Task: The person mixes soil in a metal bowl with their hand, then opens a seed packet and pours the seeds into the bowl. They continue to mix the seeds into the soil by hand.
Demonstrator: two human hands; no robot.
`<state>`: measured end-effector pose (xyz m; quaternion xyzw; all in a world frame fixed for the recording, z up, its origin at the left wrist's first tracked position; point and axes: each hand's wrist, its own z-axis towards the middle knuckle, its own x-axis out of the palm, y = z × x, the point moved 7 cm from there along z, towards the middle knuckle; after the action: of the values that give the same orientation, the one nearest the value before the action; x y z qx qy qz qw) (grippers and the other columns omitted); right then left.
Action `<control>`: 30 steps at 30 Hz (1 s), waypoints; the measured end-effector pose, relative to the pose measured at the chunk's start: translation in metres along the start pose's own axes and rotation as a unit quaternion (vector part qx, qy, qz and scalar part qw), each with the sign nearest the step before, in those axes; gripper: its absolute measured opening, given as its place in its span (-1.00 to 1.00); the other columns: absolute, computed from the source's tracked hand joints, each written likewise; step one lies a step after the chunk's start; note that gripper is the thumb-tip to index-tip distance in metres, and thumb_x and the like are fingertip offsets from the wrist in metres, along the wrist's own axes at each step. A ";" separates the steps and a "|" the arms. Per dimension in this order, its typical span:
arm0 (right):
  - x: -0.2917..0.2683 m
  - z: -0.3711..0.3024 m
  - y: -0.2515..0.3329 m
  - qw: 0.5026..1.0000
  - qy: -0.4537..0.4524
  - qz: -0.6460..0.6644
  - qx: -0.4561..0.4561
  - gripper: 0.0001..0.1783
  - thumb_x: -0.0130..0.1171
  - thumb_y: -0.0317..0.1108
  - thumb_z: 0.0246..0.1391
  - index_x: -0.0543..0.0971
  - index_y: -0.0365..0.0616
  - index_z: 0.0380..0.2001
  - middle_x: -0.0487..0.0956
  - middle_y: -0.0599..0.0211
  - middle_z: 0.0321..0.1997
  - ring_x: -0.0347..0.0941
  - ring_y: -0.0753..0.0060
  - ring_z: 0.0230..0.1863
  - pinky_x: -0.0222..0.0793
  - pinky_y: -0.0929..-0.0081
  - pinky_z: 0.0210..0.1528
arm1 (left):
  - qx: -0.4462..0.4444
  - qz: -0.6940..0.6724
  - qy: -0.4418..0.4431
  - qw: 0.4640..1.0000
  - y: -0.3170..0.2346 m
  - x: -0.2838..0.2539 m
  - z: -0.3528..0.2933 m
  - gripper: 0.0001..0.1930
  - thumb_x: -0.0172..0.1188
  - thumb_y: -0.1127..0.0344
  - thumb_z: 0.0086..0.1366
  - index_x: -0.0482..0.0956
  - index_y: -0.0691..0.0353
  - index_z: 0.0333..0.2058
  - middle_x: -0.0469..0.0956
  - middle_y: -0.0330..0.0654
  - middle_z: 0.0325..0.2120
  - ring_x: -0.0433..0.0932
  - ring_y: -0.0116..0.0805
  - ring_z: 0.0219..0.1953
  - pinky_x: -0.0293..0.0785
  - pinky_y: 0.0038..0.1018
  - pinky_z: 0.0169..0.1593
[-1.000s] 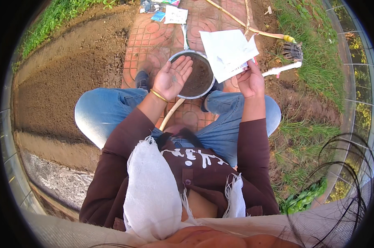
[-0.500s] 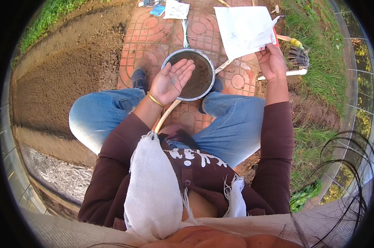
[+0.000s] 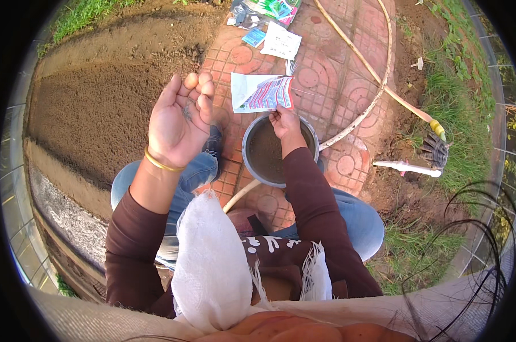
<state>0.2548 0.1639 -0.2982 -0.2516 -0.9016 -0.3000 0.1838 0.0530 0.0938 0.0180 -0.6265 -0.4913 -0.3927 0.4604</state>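
1. The right hand (image 3: 284, 122) pinches the near edge of a flat paper packet (image 3: 262, 92), white on its left part with red and green printing on its right; the packet lies tilted just beyond the far rim of the bowl.
2. The left hand (image 3: 179, 122) is raised over the left knee, palm up and cupped, fingers (image 3: 199, 85) curled loosely together; a few small dark specks seem to sit in the palm, too small to tell what they are. A gold bangle (image 3: 160, 163) circles that wrist.
3. The two hands are apart, the left higher and to the left.
4. A round metal bowl (image 3: 247, 162) filled with brown soil stands on the red patterned brick paving (image 3: 338, 80) between the knees, under the right wrist.
5. Farther off on the paving lie a white sheet (image 3: 281, 41), a small blue packet (image 3: 254, 37) and a cluster of green and silver packets (image 3: 269, 8).
6. A pale hose (image 3: 377, 80) curves across the paving on the right, ending near a small hand rake (image 3: 417, 165) on bare earth.
7. Tilled soil (image 3: 92, 108) fills the left side.
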 end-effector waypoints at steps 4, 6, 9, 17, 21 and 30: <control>0.007 0.050 -0.045 0.998 -0.028 0.048 0.020 -0.78 -0.01 -0.52 0.17 0.43 -0.07 -0.12 0.52 0.38 -0.34 0.44 0.45 -0.44 0.42 0.48 -0.41 | -0.008 0.007 -0.045 0.999 0.006 -0.005 0.012 -0.54 -0.28 0.08 0.48 0.47 0.39 -0.12 0.51 0.05 -0.04 0.54 -0.16 -0.01 0.56 -0.42 -0.01; 0.024 0.063 -0.047 0.998 -0.002 0.069 0.013 -0.78 0.01 -0.44 0.19 0.41 -0.10 -0.08 0.50 0.35 -0.25 0.44 0.41 -0.34 0.42 0.42 -0.25 | -0.012 0.009 -0.013 1.000 0.003 -0.008 0.017 -0.45 -0.33 0.00 0.48 0.37 0.40 0.06 0.38 0.09 0.11 0.40 -0.13 0.16 0.41 -0.33 0.17; 0.019 0.069 -0.053 0.994 -0.076 -0.044 0.071 -0.74 0.11 -0.27 0.17 0.43 -0.05 -0.09 0.46 0.41 -0.27 0.41 0.44 -0.34 0.39 0.41 -0.25 | -0.007 0.029 -0.029 0.999 0.005 -0.003 0.022 -0.39 -0.41 -0.03 0.48 0.18 0.36 0.24 0.09 0.07 0.31 0.09 -0.13 0.36 0.05 -0.27 0.38; 0.130 -0.056 0.043 0.969 0.120 -0.087 -0.198 -0.86 0.11 -0.39 0.18 0.52 -0.21 -0.23 0.52 0.40 -0.37 0.35 0.62 -0.47 0.31 0.63 -0.41 | -0.005 -0.011 0.068 0.998 0.019 0.033 0.009 -0.22 -0.29 -0.18 0.40 -0.05 0.40 0.31 -0.04 0.05 0.35 -0.05 -0.12 0.40 -0.12 -0.29 0.42; 0.178 -0.183 0.126 0.866 0.185 -0.204 -0.418 -0.85 0.14 -0.43 0.18 0.55 -0.30 -0.24 0.53 0.39 -0.37 0.36 0.69 -0.43 0.31 0.68 -0.41 | -0.033 -0.033 0.133 0.990 0.038 0.044 -0.003 -0.17 -0.28 -0.24 0.37 -0.07 0.41 0.31 -0.04 0.05 0.35 -0.06 -0.13 0.40 -0.13 -0.28 0.42; 0.149 -0.377 0.101 0.519 0.272 -0.600 -0.545 -0.81 0.28 -0.54 -0.11 0.59 -0.22 -0.33 0.54 0.32 -0.32 0.44 0.38 -0.32 0.34 0.46 -0.23 | -0.107 -0.042 0.130 0.985 0.123 0.019 -0.065 -0.21 -0.51 -0.26 0.40 0.02 0.35 0.30 0.06 -0.08 0.34 0.13 -0.16 0.33 0.06 -0.29 0.36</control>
<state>0.2599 0.0461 0.1024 0.3915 -0.4055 -0.8257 0.0239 0.1750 0.0248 0.0297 -0.5944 -0.4084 -0.5401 0.4338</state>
